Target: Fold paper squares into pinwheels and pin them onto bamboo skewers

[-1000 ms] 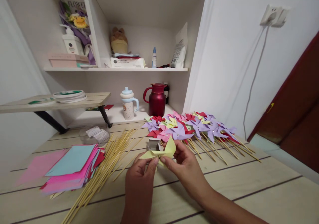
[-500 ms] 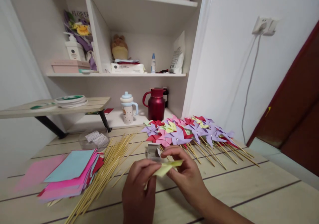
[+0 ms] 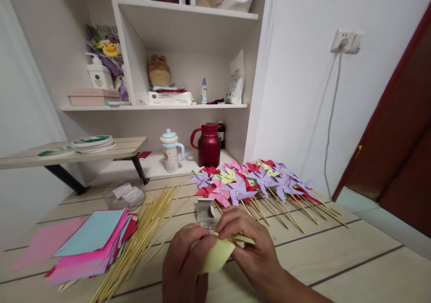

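Note:
Both hands grip a piece of pale yellow paper [image 3: 217,254] above the table's front middle. My left hand [image 3: 186,260] pinches its left side, with the fingers closed over it. My right hand [image 3: 251,242] holds the right part between thumb and fingers, where a folded flap sticks out. The fingertips of both hands nearly meet and hide the paper's centre. Just behind them stands a small open grey-white box [image 3: 204,209]. Finished paper pinwheels [image 3: 239,188] in purple, pink, red and yellow lie beyond, on thin sticks.
Left of my hands lie a bundle of bamboo sticks [image 3: 144,240] and a stack of coloured paper [image 3: 92,233]. Behind these is a clear round container [image 3: 123,195] with labels. A red thermos jug [image 3: 209,146] and a speckled cup [image 3: 170,152] stand at the shelf's base.
The yellow paper has turned, so a broader face shows below my fingers. My hands have drawn closer together. The view has tilted slightly upward.

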A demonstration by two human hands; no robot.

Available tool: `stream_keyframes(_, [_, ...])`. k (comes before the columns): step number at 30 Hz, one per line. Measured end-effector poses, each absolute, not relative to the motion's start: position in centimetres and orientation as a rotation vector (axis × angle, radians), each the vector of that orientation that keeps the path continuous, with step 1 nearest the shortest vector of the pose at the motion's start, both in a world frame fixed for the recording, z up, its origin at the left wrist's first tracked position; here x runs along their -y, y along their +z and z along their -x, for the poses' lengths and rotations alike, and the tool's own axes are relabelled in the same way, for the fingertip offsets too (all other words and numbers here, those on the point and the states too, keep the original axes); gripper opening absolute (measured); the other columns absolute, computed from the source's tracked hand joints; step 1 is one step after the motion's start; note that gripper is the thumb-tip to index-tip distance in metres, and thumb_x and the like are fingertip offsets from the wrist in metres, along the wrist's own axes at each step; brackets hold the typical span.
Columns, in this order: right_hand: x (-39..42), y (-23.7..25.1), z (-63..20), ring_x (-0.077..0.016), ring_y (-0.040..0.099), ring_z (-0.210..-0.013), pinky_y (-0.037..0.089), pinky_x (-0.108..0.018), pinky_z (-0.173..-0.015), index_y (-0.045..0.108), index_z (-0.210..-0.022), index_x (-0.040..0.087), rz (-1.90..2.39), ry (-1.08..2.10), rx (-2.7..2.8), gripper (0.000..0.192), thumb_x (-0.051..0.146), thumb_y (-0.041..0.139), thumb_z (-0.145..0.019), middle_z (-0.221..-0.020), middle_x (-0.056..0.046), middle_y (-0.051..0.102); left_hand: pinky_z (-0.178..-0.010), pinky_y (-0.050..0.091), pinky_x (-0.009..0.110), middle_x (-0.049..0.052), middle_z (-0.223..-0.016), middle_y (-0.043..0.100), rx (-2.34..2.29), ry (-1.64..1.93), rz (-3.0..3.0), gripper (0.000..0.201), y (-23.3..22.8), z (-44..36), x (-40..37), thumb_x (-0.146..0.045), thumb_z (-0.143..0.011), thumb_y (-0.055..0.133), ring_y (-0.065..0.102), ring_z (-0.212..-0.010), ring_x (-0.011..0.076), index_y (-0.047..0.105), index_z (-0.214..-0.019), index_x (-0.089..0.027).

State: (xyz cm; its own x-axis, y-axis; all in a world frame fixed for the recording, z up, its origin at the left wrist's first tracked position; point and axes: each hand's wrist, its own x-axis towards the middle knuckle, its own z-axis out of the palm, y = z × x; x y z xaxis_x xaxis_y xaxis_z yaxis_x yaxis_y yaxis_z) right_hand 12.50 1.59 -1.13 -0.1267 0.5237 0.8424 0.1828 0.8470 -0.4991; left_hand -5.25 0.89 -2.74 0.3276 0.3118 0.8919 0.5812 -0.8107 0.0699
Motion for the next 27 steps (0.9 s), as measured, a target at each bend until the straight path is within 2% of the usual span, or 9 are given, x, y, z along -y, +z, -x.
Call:
stream_keyframes(7, [-1.5, -0.8, -12.8, -0.0167, 0.064, -0.074, 0.047, -0.041, -0.086, 0.064, -0.085, 0.021, 0.514, 0.149, 1.749, 0.025, -0.003, 0.06, -0.078, -0.079, -0.002, 0.068, -0.086, 0.051, 0.026, 0.005, -0.098, 0.064, 0.943, -1.677, 2.242, 0.034, -3.3, 5.0, -1.3, -0.008, -0.074, 0.054, 0.062, -0.095, 0.0172, 0.056, -0.105, -0.022])
stream_keyframes(11, [-1.6, -0.9, -12.9, -0.0161, 0.065, -0.074, 0.045, -0.041, -0.09, 0.064, -0.085, 0.021, 0.523, 0.141, 1.76, 0.026, -0.003, 0.06, -0.078, -0.079, -0.002, 0.068, -0.083, 0.051, 0.028, 0.003, -0.099, 0.067, 1.1, -1.7, 2.278, 0.037, -3.2, 4.9, -1.2, -0.009, -0.075, 0.055, 0.064, -0.093, 0.0187, 0.063, -0.107, -0.026])
stream_keyframes(13, [-1.7, -1.0, -13.0, -0.0158, 0.064, -0.074, 0.044, -0.04, -0.091, 0.064, -0.084, 0.022, 0.54, 0.154, 1.754, 0.026, -0.003, 0.061, -0.077, -0.078, -0.001, 0.068, -0.08, 0.051, 0.027, 0.002, -0.096, 0.068, 1.154, -1.722, 2.347, 0.039, -3.0, 4.6, -1.2, -0.007, -0.071, 0.056, 0.065, -0.09, 0.0188, 0.068, -0.101, -0.027])
stream_keyframes(16, [-1.9, -1.2, -12.8, -0.0168, 0.063, -0.078, 0.046, -0.036, -0.084, 0.065, -0.081, 0.022, 0.639, 0.273, 1.711, 0.02, 0.002, 0.064, -0.078, -0.078, 0.0, 0.067, -0.076, 0.051, 0.025, 0.001, -0.088, 0.069, 1.336, -1.893, 2.429, 0.032, -2.7, 3.9, -1.5, -0.007, -0.066, 0.058, 0.066, -0.084, 0.0184, 0.072, -0.087, -0.027])
stream_keyframes(20, [-2.2, -1.5, -12.5, -0.0172, 0.06, -0.076, 0.046, -0.029, -0.069, 0.065, -0.081, 0.022, 0.899, 0.616, 1.607, 0.008, 0.016, 0.071, -0.078, -0.08, 0.0, 0.065, -0.075, 0.05, 0.027, 0.003, -0.078, 0.07, 1.746, -2.26, 2.433, 0.007, -2.7, 2.8, -2.2, -0.022, -0.072, 0.065, 0.066, -0.079, 0.02, 0.072, -0.073, -0.021])
stream_keyframes(23, [-2.4, -1.8, -12.3, -0.0178, 0.06, -0.079, 0.046, -0.028, -0.071, 0.066, -0.09, 0.022, 1.001, 0.793, 1.54, 0.016, 0.02, 0.073, -0.076, -0.083, 0.0, 0.065, -0.074, 0.049, 0.029, 0.005, -0.08, 0.071, 2.043, -2.394, 2.459, 0.013, -3.0, 2.5, -2.5, -0.03, -0.073, 0.067, 0.065, -0.078, 0.0208, 0.072, -0.076, -0.018])
stream_keyframes(27, [-2.8, -2.1, -12.4, -0.019, 0.06, -0.086, 0.047, -0.03, -0.077, 0.066, -0.098, 0.021, 1.0, 0.852, 1.514, 0.026, 0.024, 0.075, -0.074, -0.091, -0.001, 0.065, -0.067, 0.047, 0.025, 0.003, -0.075, 0.069, 2.227, -2.51, 2.327, 0.018, -3.1, 2.3, -2.3, -0.034, -0.07, 0.073, 0.063, -0.075, 0.019, 0.07, -0.072, -0.016])
